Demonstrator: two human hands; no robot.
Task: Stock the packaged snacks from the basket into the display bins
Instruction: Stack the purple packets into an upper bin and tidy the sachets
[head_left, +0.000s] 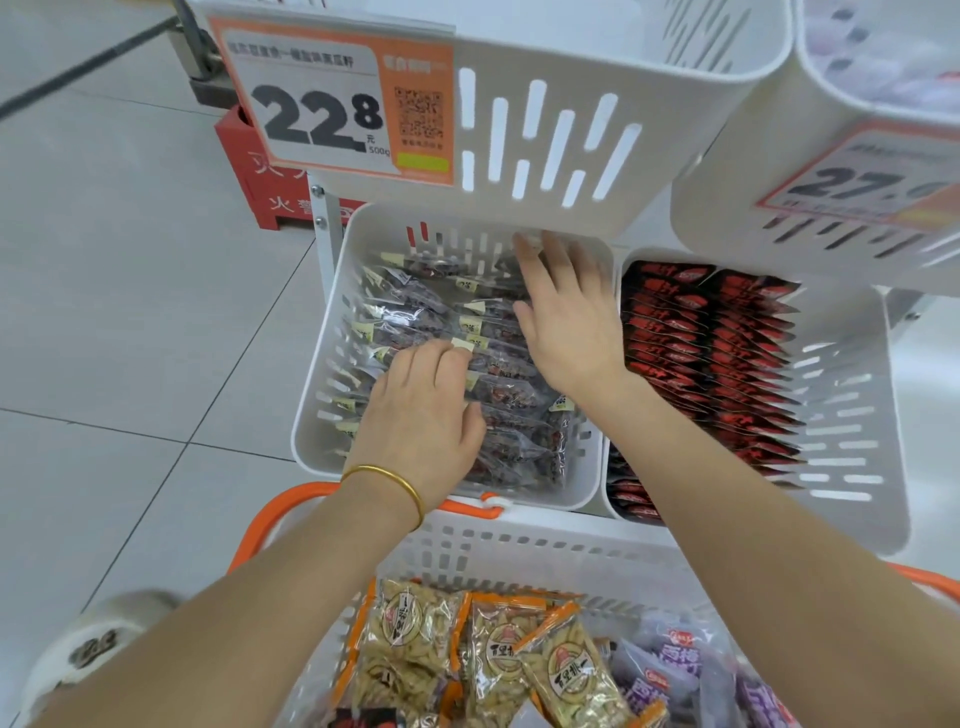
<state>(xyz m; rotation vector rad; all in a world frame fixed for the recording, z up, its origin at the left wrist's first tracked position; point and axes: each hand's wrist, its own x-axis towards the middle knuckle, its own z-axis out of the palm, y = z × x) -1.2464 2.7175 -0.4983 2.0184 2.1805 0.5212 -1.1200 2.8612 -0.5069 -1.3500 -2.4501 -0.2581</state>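
Low down, both hands reach into a white display bin (318, 395) packed with clear packets of dark snacks (405, 327). The right hand (566, 322) lies flat on the packets, fingers straight and slightly apart. The left hand (421, 410) has fingers bent onto the packets; whether they grip one is unclear. Nearer, the basket (519, 551) holds peanut packets (415, 634).

The upper bin (571, 62) overhangs the back of the lower bin (524, 493), leaving its front open.

Tiled floor (130, 312) — red box (244, 176)
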